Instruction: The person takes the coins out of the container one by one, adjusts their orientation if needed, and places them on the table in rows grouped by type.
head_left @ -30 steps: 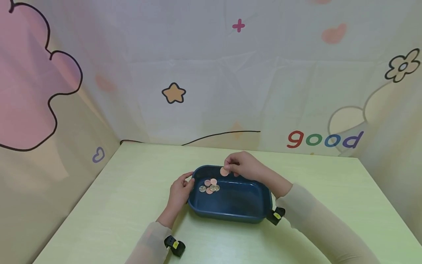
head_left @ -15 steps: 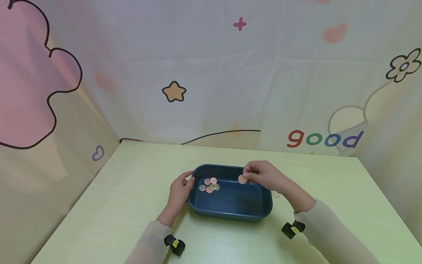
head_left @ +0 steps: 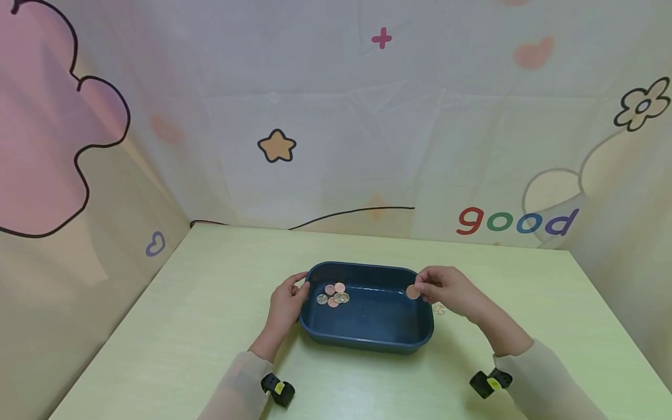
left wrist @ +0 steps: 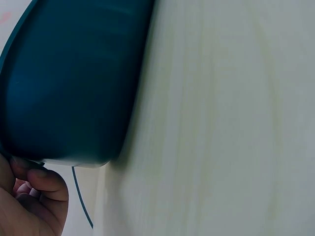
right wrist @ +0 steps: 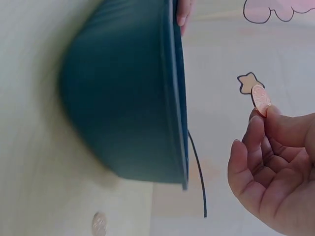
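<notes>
A dark blue plastic basin (head_left: 367,318) sits on the table, several copper-coloured and pale gold coins (head_left: 339,287) clustered in its left part. At the basin's left end my left hand (head_left: 286,303) grips the rim, thumb over the edge. My right hand (head_left: 451,290) pinches a copper-coloured coin (head_left: 413,291) between thumb and forefinger, over the basin's right end. The right wrist view shows that coin (right wrist: 260,100) held up on edge, above the level of the rim, the other fingers loosely curled. Partly behind my right hand, a pale coin (head_left: 439,308) lies on the table.
The pale green table (head_left: 210,326) runs back to a printed cloth backdrop (head_left: 341,146). A black wrist camera (head_left: 278,389) sits on the left sleeve, another wrist camera (head_left: 490,382) on the right.
My right hand has moved right and toward me with the copper-coloured coin, from the basin's far rim to its right end. The pale coin outside has come into sight. My left hand stays put.
</notes>
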The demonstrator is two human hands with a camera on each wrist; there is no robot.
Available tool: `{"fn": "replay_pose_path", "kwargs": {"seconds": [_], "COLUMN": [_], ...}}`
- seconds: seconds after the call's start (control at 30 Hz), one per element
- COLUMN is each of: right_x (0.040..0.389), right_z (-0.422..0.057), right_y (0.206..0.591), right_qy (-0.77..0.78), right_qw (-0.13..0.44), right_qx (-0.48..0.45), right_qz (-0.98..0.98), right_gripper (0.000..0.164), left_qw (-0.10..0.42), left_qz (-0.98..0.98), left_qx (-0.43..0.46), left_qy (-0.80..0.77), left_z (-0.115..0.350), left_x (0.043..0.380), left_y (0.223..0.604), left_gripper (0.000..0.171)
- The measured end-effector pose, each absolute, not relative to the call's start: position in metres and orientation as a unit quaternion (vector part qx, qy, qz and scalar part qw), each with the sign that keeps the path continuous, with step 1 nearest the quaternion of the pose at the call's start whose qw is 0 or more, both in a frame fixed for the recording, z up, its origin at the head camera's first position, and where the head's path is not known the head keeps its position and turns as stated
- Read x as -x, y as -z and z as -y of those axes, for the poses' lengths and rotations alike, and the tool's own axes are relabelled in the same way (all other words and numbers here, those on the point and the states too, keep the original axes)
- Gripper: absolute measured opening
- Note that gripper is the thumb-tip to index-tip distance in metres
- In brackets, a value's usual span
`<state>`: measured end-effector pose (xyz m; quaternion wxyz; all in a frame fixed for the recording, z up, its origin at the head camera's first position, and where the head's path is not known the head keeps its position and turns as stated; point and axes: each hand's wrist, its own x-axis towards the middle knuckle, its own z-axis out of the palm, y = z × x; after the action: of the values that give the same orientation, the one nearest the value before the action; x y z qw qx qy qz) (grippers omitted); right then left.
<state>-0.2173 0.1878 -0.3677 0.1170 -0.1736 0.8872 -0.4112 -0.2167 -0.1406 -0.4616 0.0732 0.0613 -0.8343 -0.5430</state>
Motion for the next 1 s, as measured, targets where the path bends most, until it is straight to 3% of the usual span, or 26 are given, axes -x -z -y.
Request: {"fn": "replay_pose_path", "kwargs": {"seconds": [0.57,1.0], "right_x": [0.205,0.21], "right_z": [-0.226,-0.245], "right_y": [0.389,0.414], "right_qy": [0.41,0.412], "right_qw": [0.115,0.15], "right_qx": [0.131,0.094], "right_qz": [-0.895,-0.894], "right_gripper": [0.019,0.02], "left_qw": [0.082,0.076], "left_qz": [0.839,0.837], "left_qx": [-0.056,-0.06], "left_qy": [0.535,0.538], "left_z": [0.142,0.141], "left_x": [0.217,0.218], "left_y": [0.465,0.463], "left_gripper": [0.036,0.037]}}
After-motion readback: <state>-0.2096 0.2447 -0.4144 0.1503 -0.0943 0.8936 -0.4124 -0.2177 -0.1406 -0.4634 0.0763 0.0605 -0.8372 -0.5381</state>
